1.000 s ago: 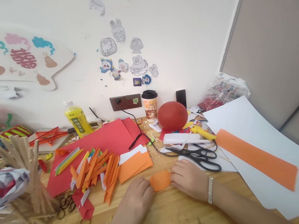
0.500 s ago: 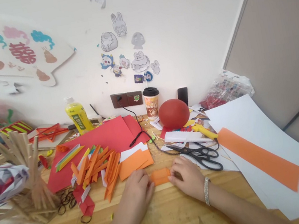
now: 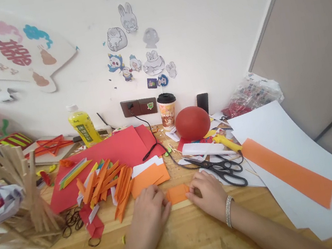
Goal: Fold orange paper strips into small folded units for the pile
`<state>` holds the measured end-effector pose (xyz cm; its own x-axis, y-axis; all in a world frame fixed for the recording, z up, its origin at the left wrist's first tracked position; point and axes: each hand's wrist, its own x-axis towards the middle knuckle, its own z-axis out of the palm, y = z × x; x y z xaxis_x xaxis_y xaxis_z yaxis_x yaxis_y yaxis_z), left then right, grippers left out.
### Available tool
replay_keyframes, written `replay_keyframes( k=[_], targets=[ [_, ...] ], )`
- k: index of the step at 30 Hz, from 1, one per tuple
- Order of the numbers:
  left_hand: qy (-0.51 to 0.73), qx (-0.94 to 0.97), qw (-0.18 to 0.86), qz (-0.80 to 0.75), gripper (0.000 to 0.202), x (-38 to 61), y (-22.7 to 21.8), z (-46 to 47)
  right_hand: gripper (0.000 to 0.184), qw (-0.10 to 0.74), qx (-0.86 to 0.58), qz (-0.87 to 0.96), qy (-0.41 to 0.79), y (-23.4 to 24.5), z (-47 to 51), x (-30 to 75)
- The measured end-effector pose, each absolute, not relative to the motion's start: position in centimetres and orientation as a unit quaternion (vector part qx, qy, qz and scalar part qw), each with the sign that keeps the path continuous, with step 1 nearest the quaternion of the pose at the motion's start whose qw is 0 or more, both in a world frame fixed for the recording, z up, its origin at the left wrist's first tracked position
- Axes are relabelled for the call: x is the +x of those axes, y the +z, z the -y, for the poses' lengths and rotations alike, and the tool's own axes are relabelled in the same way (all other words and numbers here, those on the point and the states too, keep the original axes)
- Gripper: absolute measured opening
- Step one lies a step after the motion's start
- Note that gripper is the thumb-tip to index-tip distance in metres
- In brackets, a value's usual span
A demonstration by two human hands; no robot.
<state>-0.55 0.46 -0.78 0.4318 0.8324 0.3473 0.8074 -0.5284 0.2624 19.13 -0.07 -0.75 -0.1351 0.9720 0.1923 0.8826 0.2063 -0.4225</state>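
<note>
A small folded piece of orange paper (image 3: 178, 194) lies on the wooden table between my two hands. My left hand (image 3: 152, 206) grips its left end, with the fingers bent and pressed together. At the right end, the thumb and fingers of my right hand (image 3: 205, 192) pinch the paper. Just behind my left hand are flat orange paper sheets (image 3: 149, 177) over white ones. Black scissors (image 3: 221, 168) rest beyond my right hand. To the left sits a pile of folded orange paper strips (image 3: 104, 181).
Wooden sticks (image 3: 28, 186) stand at the left, near black rubber bands (image 3: 70, 221). Behind are a yellow drink bottle (image 3: 84, 127), a lidded cup (image 3: 168, 111) and a red balloon (image 3: 192, 123). A long orange strip (image 3: 288, 172) lies on white sheets (image 3: 268, 124) at the right.
The view has tilted down slightly, so the background sits a little higher. Both hands stay at the ends of the orange paper, whose middle now shows a bit more.
</note>
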Motion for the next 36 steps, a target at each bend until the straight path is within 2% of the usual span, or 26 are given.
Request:
replay_keyframes(
  k=[7,13,18,26,32,36],
  targets=[
    [0.211,0.91,-0.106,-0.34,0.026,-0.6,-0.8,0.3,0.016,0.227,-0.617,0.746,0.102,-1.0,0.0,19.2],
    [0.164,0.903,-0.161,-0.363,0.033,-1.4,-0.3,1.2,0.015,0.224,-0.619,0.746,0.104,-1.1,-0.1,19.3],
    [0.151,0.903,-0.136,-0.379,0.026,-1.1,0.2,1.6,0.015,0.217,-0.621,0.745,0.108,-1.0,0.0,19.3],
    [0.197,0.9,-0.13,-0.367,0.021,-1.2,-0.5,1.2,0.015,0.201,-0.623,0.749,0.106,-1.0,-0.1,19.4],
    [0.248,0.857,0.021,-0.452,0.02,-0.9,-0.9,0.3,0.015,0.206,-0.619,0.75,0.105,-1.1,0.0,19.3],
    [0.222,0.825,0.085,-0.513,0.021,-0.4,-0.7,-0.1,0.016,0.209,-0.62,0.749,0.107,-1.1,0.0,19.2]
  ],
)
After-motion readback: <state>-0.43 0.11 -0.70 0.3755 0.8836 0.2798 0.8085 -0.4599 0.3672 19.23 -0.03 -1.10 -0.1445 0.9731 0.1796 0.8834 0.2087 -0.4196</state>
